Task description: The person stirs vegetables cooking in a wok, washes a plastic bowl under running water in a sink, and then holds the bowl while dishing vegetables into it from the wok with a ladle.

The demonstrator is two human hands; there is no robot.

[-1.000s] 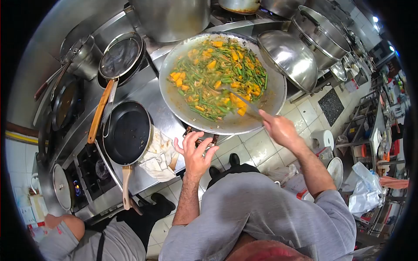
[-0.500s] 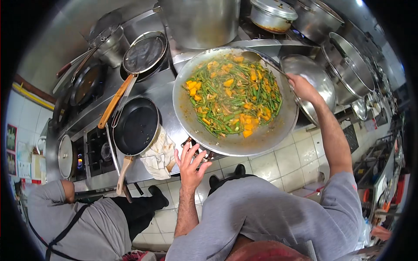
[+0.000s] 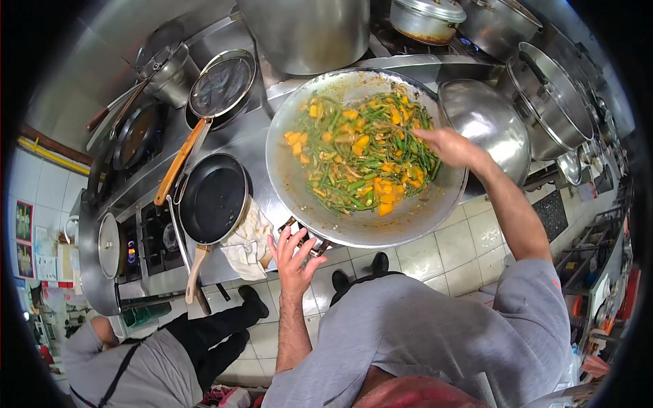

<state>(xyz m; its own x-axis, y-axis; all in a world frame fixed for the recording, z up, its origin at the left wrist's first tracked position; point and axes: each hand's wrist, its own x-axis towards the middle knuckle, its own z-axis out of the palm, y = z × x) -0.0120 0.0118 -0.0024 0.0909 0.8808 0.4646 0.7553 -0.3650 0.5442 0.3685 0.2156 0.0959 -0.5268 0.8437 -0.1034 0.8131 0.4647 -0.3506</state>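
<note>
A wide, shallow metal pan (image 3: 286,183) holds a mix of green beans and orange squash pieces (image 3: 364,153). Above the food at the pan's right side, my right hand (image 3: 449,147) is closed, apparently still around the ladle handle. The ladle itself is blurred or hidden now; its long handle and rounded metal head show in the earlier frame. My left hand (image 3: 294,264) has its fingers spread at the pan's near rim, beside a dark patterned piece (image 3: 309,238) by the rim. Nothing shows in that hand.
Left of the pan lie a black frying pan (image 3: 213,197), a folded cloth (image 3: 246,245) and a strainer (image 3: 223,83). A tall pot (image 3: 306,34) stands behind; a metal dome (image 3: 486,126) is at right. Another person (image 3: 136,360) stands lower left, near a lit burner.
My right hand has moved left and inward over the food, and the ladle no longer shows clearly. The food at the far left is blurred and shifted. My left hand stays nearly in place.
</note>
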